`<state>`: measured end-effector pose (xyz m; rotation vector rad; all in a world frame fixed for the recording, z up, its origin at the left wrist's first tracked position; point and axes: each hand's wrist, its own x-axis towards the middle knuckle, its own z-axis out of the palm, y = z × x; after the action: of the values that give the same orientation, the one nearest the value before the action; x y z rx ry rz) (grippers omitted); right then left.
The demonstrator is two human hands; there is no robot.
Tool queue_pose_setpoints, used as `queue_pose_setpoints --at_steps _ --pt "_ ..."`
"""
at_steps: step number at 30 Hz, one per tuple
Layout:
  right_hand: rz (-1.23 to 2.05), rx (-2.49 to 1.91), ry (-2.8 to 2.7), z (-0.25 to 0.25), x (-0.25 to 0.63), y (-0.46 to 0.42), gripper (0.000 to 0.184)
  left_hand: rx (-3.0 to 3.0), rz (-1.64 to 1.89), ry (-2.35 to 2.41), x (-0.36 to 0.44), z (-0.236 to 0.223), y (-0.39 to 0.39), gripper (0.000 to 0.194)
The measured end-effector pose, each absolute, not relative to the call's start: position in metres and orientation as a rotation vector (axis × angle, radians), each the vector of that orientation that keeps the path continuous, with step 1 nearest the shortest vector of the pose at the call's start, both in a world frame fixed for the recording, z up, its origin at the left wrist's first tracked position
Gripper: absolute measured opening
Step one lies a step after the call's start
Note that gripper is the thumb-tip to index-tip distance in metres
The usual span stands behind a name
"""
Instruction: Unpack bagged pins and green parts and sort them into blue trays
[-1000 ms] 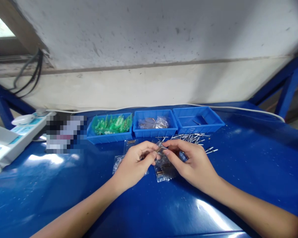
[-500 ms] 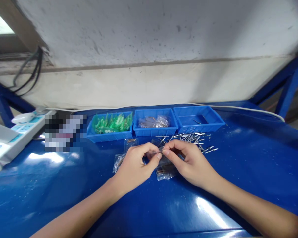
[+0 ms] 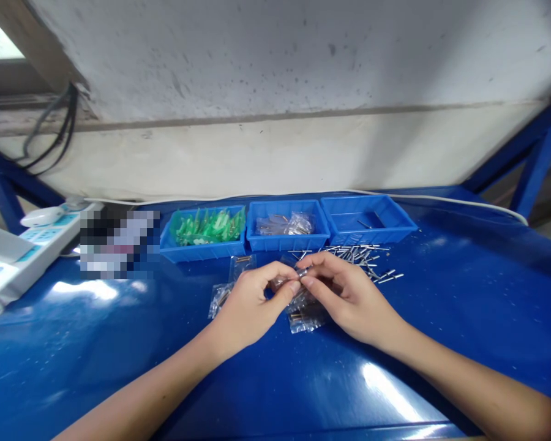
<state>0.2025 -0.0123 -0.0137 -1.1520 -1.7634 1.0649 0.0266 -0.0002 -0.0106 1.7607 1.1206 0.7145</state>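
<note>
My left hand (image 3: 248,300) and my right hand (image 3: 353,300) meet near the middle of the blue table, both with thumb and fingers pinched. Between them they grip the edge of a small clear plastic bag (image 3: 297,301); its contents are mostly hidden by my fingers. Just below lies another clear bag (image 3: 307,320) with brass-coloured screw-like pieces in it. Beside my left hand are two more such bags, a nearer one (image 3: 217,299) and a farther one (image 3: 242,263). Silver blind rivets (image 3: 360,254) lie loose in a pile beyond my right hand.
Along the back stand three blue bins: one with green packets (image 3: 209,226), one with clear bags (image 3: 287,224), and a right bin (image 3: 349,235) holding a few thin metal pieces. A white power strip (image 3: 41,239) and a blurred-out object (image 3: 119,245) are at the left.
My fingertips have shifted slightly at the bag's edge, with the right fingers raised a little. More of the clear bag shows below my hands.
</note>
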Motion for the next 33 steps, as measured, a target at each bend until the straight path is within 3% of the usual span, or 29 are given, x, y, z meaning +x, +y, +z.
queue_pose_setpoints --at_steps 6,12,24,33 --pt "0.954 -1.131 -1.804 -0.011 0.202 -0.018 0.005 1.807 0.726 1.107 0.027 -0.008 -0.001 0.014" --pt "0.794 -1.161 -1.857 -0.009 0.198 -0.024 0.009 1.654 0.698 1.043 0.028 -0.007 -0.002 0.012" --pt "0.975 -1.051 -2.098 -0.008 0.211 -0.010 0.021 1.733 0.624 1.065 0.020 -0.006 0.005 0.014" --pt "0.936 -1.133 -1.997 -0.010 0.206 -0.014 0.014 1.521 0.617 1.011 0.024 -0.004 0.003 0.020"
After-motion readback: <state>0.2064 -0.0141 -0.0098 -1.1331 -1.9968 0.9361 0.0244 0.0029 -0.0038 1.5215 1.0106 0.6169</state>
